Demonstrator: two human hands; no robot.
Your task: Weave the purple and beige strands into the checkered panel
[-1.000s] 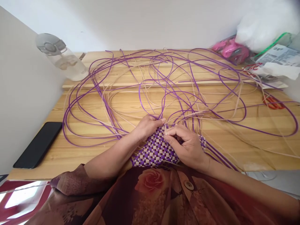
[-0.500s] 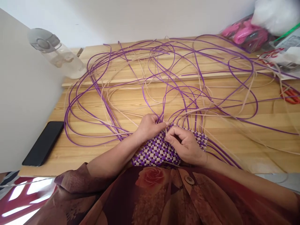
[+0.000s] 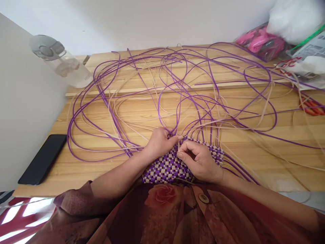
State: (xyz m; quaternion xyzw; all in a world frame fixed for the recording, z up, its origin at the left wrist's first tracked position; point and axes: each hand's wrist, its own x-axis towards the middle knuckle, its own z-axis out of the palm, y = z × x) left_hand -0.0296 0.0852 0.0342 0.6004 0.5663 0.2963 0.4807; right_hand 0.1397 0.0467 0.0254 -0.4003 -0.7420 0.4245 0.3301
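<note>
A woven piece [image 3: 167, 167] in purple and beige checks lies at the table's front edge, against my shirt. Long loose purple strands [image 3: 114, 117] and beige ones fan out from its upper edge. My left hand [image 3: 161, 142] is closed at that edge, thumb and fingers pinching the weave and strands at its corner. Just to the right, my right hand [image 3: 199, 159] pinches a short beige strand [image 3: 178, 146] between thumb and forefinger, over the weave. Part of the woven piece is hidden under both hands.
On the wooden table [image 3: 88, 173], a black phone [image 3: 43, 159] lies at the left and a clear bottle [image 3: 66, 64] stands at the back left. Orange-handled scissors [image 3: 313, 106], a pink bundle in plastic [image 3: 264, 44] and a white bag [image 3: 296, 20] are at the right.
The view has shifted slightly, so the table's things sit a little lower and further left. One purple loop above my left hand has changed its curve. Both hands keep their pinch.
</note>
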